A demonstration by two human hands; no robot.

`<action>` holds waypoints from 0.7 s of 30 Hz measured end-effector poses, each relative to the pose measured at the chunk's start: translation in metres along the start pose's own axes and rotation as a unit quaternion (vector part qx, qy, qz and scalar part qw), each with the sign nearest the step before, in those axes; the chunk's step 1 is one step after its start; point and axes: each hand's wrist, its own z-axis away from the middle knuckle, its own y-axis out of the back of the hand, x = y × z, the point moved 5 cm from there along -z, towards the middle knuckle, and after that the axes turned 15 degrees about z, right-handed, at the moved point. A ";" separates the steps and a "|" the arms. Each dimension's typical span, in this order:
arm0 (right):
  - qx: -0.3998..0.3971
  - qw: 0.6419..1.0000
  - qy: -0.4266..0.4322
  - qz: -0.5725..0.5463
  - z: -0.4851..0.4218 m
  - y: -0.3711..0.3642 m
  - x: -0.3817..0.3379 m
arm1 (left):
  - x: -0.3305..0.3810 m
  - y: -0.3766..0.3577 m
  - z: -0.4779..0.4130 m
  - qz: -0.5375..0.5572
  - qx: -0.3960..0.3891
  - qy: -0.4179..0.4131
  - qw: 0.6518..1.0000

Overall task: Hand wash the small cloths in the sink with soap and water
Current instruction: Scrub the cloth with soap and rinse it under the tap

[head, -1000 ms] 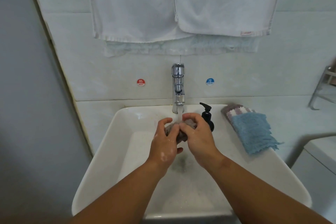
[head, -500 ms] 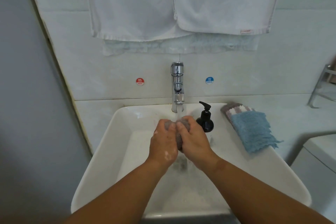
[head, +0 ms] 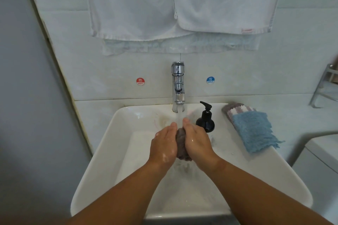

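Observation:
A small grey-brown cloth (head: 181, 144) is wadded up between my two palms over the white sink (head: 109, 151). My left hand (head: 163, 144) presses it from the left and my right hand (head: 196, 140) from the right, fingers stretched forward and wet with suds. Water runs from the chrome tap (head: 177, 86) onto my fingertips and the cloth. A blue cloth (head: 254, 129) lies on a purple-and-white striped cloth (head: 236, 108) on the sink's right rim. A black soap pump bottle (head: 205, 119) stands just right of my right hand.
White towels (head: 182, 3) hang on the wall above the tap. HOT (head: 140, 81) and COLD (head: 210, 80) stickers flank the tap. A metal rack (head: 325, 86) stands at the far right, and a white cabinet top (head: 321, 153) sits beside the sink.
My hands went from curled fingers gripping the cloth to flatter palms squeezing it, fingers now stretched forward under the stream. The cloth sits lower between my palms.

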 end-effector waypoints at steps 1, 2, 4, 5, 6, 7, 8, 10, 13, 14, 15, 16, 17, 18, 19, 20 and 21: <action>-0.003 1.000 -0.007 -0.023 -0.001 0.000 0.002 | 0.000 -0.002 0.001 0.030 -0.009 0.004 1.000; -0.007 0.999 -0.008 -0.044 -0.001 0.001 0.002 | -0.001 -0.002 0.001 0.053 -0.010 0.005 0.999; -0.019 0.997 -0.002 -0.080 -0.002 0.002 0.000 | -0.002 -0.001 -0.001 0.086 -0.003 0.005 0.996; -0.030 0.995 -0.004 -0.092 -0.001 0.001 -0.001 | -0.004 0.000 -0.004 0.098 0.001 0.005 0.995; -0.041 0.993 -0.004 -0.107 -0.001 0.000 -0.002 | -0.005 0.002 -0.006 0.106 0.010 0.008 0.994; -0.052 0.991 -0.003 -0.121 0.000 0.000 -0.004 | -0.005 0.004 -0.007 0.110 0.021 0.009 0.994; -0.061 0.990 0.006 -0.126 0.001 0.000 -0.006 | -0.006 0.007 -0.008 0.117 0.027 0.010 0.993; -0.056 0.991 0.032 -0.118 0.000 0.000 -0.007 | -0.008 0.009 -0.009 0.144 0.027 0.022 0.989; -0.019 0.994 0.051 -0.096 -0.002 0.002 -0.004 | -0.007 0.008 -0.009 0.107 0.027 0.003 0.994; -0.009 0.996 0.051 -0.073 -0.003 0.002 -0.003 | -0.005 0.007 -0.009 0.093 0.031 -0.011 0.995; -0.002 0.997 0.048 -0.054 -0.004 0.002 -0.001 | -0.003 0.007 -0.008 0.089 0.037 -0.023 0.995; 0.006 0.998 0.042 -0.049 -0.004 0.002 0.000 | -0.001 0.007 -0.007 0.090 0.042 -0.027 0.995; 0.012 0.998 0.033 -0.055 -0.003 0.002 0.000 | 0.000 0.007 -0.006 0.087 0.048 -0.029 0.995; 0.024 0.999 0.026 -0.042 -0.002 0.004 -0.001 | 0.001 0.007 -0.005 0.077 0.053 -0.030 0.995; 0.041 0.999 0.024 -0.010 -0.002 0.006 -0.002 | 0.002 0.007 -0.004 0.068 0.056 -0.030 0.996; 0.057 0.998 0.024 0.030 -0.003 0.007 -0.002 | 0.002 0.007 -0.004 0.063 0.056 -0.032 0.996; 0.068 0.996 0.022 0.052 -0.004 0.008 -0.001 | 0.002 0.006 -0.004 0.066 0.054 -0.036 0.996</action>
